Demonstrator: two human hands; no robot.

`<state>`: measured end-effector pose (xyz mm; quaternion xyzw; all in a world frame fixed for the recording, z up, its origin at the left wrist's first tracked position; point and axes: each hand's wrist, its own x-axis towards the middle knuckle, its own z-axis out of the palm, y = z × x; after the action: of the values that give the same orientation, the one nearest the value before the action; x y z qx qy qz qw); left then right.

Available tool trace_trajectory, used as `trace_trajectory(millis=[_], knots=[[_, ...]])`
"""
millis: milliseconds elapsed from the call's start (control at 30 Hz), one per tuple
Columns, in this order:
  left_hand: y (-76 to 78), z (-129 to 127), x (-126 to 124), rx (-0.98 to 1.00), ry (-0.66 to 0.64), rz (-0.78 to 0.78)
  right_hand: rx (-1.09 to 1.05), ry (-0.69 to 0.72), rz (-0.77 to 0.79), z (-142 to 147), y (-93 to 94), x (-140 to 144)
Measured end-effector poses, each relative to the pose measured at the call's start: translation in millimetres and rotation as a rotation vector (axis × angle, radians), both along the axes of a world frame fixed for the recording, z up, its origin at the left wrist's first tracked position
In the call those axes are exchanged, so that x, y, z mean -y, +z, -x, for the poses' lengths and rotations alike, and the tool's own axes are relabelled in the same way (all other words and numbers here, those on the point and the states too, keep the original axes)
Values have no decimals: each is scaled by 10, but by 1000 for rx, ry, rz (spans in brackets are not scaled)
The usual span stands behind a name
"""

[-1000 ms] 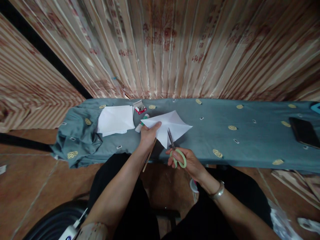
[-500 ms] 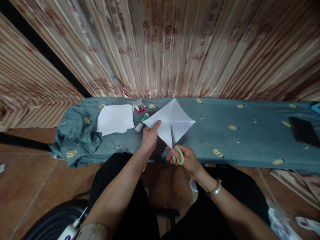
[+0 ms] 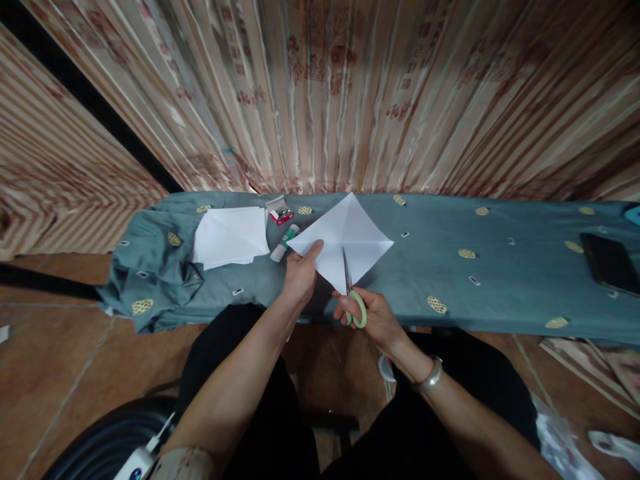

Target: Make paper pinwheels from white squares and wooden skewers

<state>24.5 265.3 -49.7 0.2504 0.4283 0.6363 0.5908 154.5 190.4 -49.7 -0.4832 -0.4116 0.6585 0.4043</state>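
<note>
My left hand pinches the left part of a white square sheet of paper, thumb on top. The sheet is turned corner-up and carries crease lines. My right hand grips scissors with pale green handles at the lower corner. Their blades point away from me and lie along the paper from that corner toward its middle. Just left of the sheet lies a glue stick with a green and white label. Behind it an opened small red box shows metal bits inside.
A stack of white paper lies on the left of the narrow table with a teal cloth. A black phone rests at the right end. A patterned curtain hangs behind the table.
The paper's far and right corners have shifted very slightly. Both hands keep nearly the same places, and the scissors remain at the lower corner.
</note>
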Motion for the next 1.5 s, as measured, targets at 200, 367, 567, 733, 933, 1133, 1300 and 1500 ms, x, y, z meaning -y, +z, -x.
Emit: trace_trajectory(millis=[200, 367, 567, 733, 933, 1133, 1300, 1500], knots=[[-2, -6, 1, 6, 5, -7, 10, 8, -18, 14, 14, 8], [2, -9, 6, -12, 13, 15, 12, -4, -27, 34, -16, 20], [-8, -11, 2, 9, 16, 17, -2, -34, 3, 64, -13, 24], [0, -5, 11, 1, 19, 33, -5, -26, 5, 78, -6, 25], [-6, -7, 19, 31, 21, 40, 1, -24, 5, 76, -11, 23], [34, 41, -36, 82, 60, 1, -38, 91, 31, 74, -54, 72], [106, 227, -105, 60, 132, -12, 6, 405, 134, -109, 35, 121], [109, 458, -102, -61, 106, -16, 39, 630, 171, -730, 281, 90]])
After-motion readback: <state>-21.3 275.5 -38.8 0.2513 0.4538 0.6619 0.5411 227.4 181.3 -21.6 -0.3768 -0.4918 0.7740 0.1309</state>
